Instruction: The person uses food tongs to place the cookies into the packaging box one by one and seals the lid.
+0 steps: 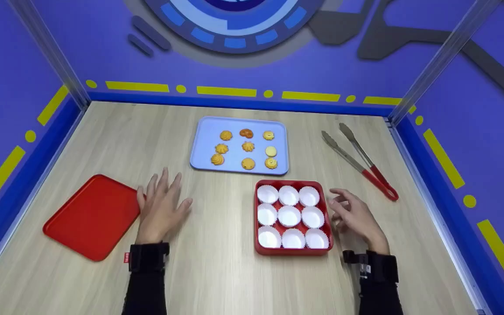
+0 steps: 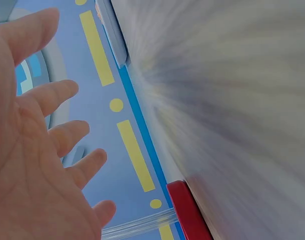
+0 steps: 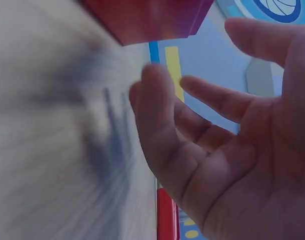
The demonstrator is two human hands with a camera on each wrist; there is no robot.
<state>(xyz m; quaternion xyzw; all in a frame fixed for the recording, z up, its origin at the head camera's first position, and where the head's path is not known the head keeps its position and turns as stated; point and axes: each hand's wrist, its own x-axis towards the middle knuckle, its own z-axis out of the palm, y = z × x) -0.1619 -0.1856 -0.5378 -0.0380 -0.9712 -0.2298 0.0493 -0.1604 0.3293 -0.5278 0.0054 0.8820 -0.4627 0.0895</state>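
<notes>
My left hand (image 1: 160, 210), fingers spread, is beside the right corner of a red tray (image 1: 96, 216) and holds nothing. In the left wrist view that hand (image 2: 47, 145) shows its palm with every finger extended. Just right of a red square box (image 1: 293, 252) is my right hand (image 1: 357, 216), its fingers loosely bent around nothing. The right wrist view shows this hand (image 3: 227, 130) below the box's side (image 3: 152, 20), apart from it. White paper cups (image 1: 289, 216) fill the box in rows. Behind, a light blue tray (image 1: 239, 122) bears several cookies (image 1: 248, 146).
Tongs (image 1: 361, 162) with red handles lie at the back right, their arms spread. The wooden table (image 1: 217, 271) is bounded by a blue wall (image 1: 234, 76) at the back and by side panels left and right, with metal edging.
</notes>
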